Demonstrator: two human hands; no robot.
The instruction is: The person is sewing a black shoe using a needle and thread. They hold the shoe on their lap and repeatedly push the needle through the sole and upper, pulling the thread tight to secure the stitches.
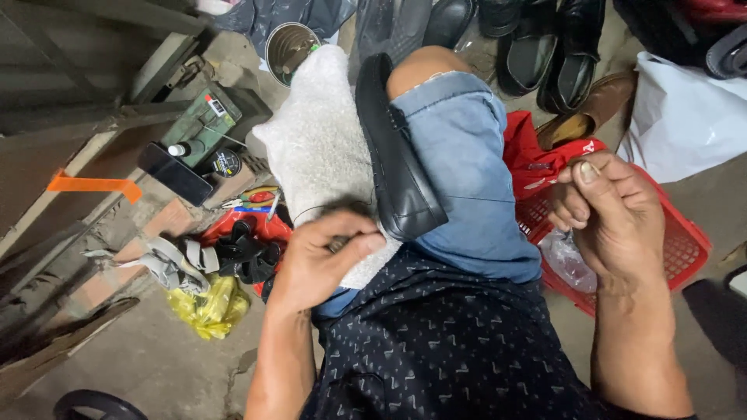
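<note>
Head view: my left hand point(323, 260) pinched the black shoe point(397, 167) and white towel point(315, 148) on my knee; right hand point(611, 214) pinched closed, perhaps on thread.

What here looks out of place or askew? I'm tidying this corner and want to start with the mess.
Grey strappy sandals and a crumpled yellow plastic bag lie loose on the floor. A round metal tin lies tipped on its side. The black leather shoe rests on a white towel over the knee.
</note>
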